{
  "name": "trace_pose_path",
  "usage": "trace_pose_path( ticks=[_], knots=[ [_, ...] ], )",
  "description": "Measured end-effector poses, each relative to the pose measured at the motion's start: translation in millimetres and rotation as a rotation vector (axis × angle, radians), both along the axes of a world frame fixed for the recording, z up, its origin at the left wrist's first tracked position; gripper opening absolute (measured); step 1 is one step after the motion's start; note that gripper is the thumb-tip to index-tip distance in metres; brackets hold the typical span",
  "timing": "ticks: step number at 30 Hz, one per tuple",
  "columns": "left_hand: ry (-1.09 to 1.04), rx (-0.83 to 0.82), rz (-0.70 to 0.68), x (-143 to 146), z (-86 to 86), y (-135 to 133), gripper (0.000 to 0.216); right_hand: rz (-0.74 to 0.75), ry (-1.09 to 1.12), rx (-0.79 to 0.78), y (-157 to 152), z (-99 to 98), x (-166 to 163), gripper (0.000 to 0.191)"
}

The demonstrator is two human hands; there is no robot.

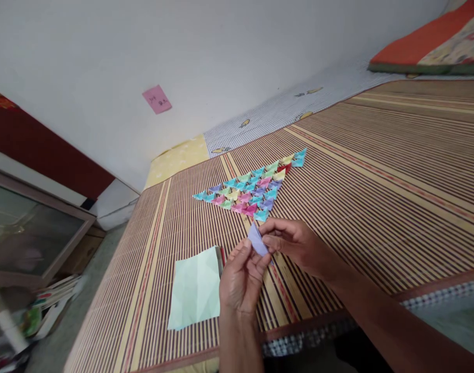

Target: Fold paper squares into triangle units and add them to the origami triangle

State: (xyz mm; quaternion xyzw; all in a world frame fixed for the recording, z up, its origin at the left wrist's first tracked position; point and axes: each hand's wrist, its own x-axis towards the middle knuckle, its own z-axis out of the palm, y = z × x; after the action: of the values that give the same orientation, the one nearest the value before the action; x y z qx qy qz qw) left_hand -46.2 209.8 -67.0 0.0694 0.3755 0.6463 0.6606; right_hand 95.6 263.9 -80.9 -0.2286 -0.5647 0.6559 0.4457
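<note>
A folded piece of lavender paper (257,240) is held between my two hands above the striped mat. My left hand (242,272) grips its lower left side, with the thumb on top and fingers beneath. From the right, my right hand (286,241) pinches the paper's upper edge with thumb and fingertips. Just beyond them lie many small folded paper boats (245,197) in several colours, set out in a triangle of rows. Left of my left hand is a stack of creased paper sheets (196,287), pale green on top.
The bamboo mat (361,207) covers the bed. A pink note (156,99) is stuck to the white wall. At the far right lies folded orange bedding (423,44). A glass-fronted cabinet (35,228) stands left of the bed, with clutter on the floor.
</note>
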Motion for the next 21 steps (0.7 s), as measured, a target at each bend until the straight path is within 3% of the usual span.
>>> trace_pose_path(
  ticks=[6, 14, 21],
  knots=[
    [0.013, 0.068, 0.015, 2.9, -2.2, -1.5, 0.012, -0.030, -0.013, -0.003, -0.3, 0.4, -1.0, 0.016],
    [-0.018, 0.019, 0.065, 5.5, 0.2, 1.0, 0.026, -0.030, -0.021, 0.002, -1.0, 2.4, -2.0, 0.014],
    [0.022, 0.046, 0.042, 5.3, -2.0, 0.7, 0.015, -0.048, -0.054, 0.084, -0.4, 2.5, -1.4, 0.016]
  ],
)
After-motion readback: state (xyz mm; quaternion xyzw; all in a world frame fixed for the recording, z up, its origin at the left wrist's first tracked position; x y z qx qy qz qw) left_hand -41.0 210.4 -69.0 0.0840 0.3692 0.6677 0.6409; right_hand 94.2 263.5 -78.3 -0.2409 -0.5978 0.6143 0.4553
